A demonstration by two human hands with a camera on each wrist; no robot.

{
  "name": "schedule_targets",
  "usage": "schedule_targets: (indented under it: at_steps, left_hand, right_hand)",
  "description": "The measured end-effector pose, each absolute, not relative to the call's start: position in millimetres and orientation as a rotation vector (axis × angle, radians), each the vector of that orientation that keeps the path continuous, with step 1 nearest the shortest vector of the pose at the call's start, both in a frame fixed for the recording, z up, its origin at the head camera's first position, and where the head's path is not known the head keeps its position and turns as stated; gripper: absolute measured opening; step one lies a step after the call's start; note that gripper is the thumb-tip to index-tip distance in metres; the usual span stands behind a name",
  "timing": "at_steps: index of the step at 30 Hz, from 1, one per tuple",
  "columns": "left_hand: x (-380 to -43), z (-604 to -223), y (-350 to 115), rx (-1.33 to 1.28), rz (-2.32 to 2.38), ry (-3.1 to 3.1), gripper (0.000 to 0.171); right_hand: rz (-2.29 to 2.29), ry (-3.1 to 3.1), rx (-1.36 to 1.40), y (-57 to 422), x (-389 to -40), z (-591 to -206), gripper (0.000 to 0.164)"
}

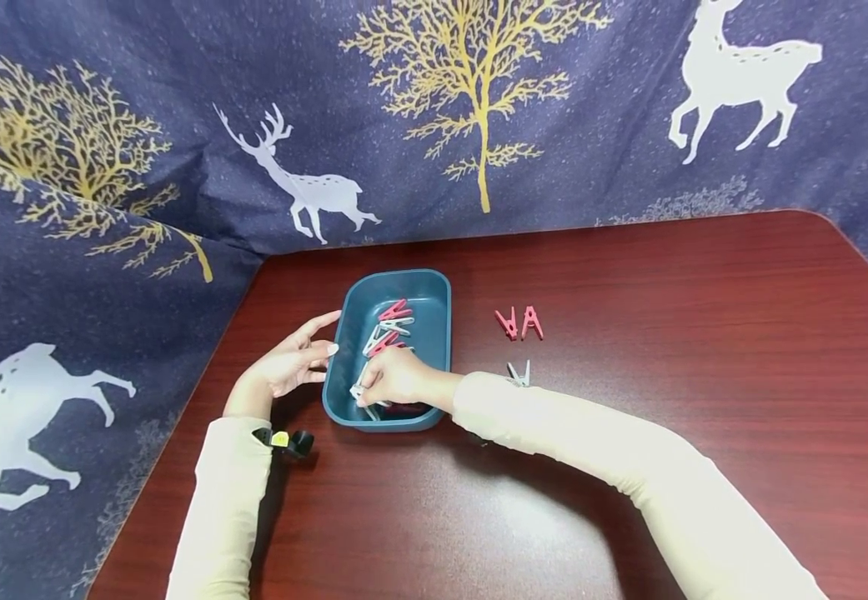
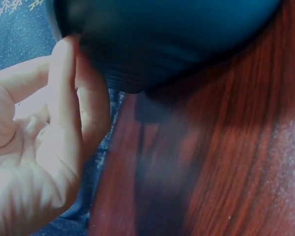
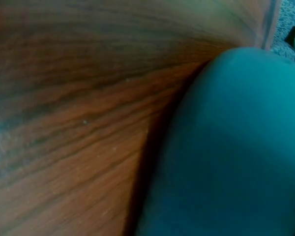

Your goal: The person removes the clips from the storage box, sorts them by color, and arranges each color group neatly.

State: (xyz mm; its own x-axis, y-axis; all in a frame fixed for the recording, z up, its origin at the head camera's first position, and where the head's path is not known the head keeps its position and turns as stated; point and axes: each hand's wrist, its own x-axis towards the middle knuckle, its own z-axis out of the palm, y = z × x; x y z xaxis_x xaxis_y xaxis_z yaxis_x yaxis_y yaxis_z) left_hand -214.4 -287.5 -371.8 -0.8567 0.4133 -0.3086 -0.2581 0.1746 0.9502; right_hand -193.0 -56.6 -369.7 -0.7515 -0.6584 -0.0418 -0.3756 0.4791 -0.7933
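Observation:
A blue rectangular bin (image 1: 434,287) holds several red and white clothespins, among them a red clothespin (image 1: 393,311) and a white clothespin (image 1: 396,326). My right hand (image 1: 396,379) reaches over the bin's right wall and pinches a white clothespin (image 1: 357,391) near the front left inside. It covers some pins beneath it. At the bin's left side, my left hand (image 1: 294,358) touches the outer wall with extended fingers; in the left wrist view the fingertips meet the wall (image 2: 172,39). The right wrist view has the bin's outside (image 3: 236,147) but not the hand.
Right of the bin, two red clothespins (image 1: 532,322) lie on the brown wooden table (image 1: 666,333). Nearer, a grey-white clothespin (image 1: 521,375) lies partly behind the right sleeve (image 1: 554,417). A dark blue patterned cloth (image 1: 418,200) hangs behind the table and along its left.

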Motion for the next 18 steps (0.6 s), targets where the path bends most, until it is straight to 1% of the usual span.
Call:
schedule_targets:
  at_steps: [9, 18]
  left_hand:
    - [-215, -374, -288, 0.153, 1.690, 1.997, 0.063]
    - [-213, -372, -286, 0.140, 1.717, 1.973, 0.064]
  right_hand:
    - [-1.214, 2.351, -0.849, -48, -195, -360, 0.013]
    - [-1.371, 2.284, -0.716, -31, -190, -340, 0.020]
